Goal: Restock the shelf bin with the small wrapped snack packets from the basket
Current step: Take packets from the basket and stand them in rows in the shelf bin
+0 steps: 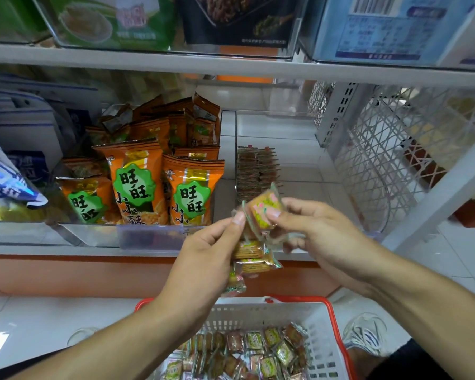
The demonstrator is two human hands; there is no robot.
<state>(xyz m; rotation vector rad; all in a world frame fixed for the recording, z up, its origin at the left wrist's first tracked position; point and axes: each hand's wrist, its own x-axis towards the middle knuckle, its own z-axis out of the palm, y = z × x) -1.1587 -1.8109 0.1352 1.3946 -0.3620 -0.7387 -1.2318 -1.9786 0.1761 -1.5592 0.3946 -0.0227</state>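
My left hand grips a bunch of small clear-wrapped cracker packets in front of the shelf edge. My right hand pinches one packet at the top of that bunch between thumb and fingers. Just behind the hands stands a clear shelf bin with a row of the same packets stacked on edge along its left side. Below, on the floor, a white basket with a red rim holds several more loose packets.
A neighbouring clear bin to the left holds orange snack bags. Blue-and-white bags lie further left. A white lattice shelf end panel stands at the right. The shelf above carries boxed goods. A shoe is beside the basket.
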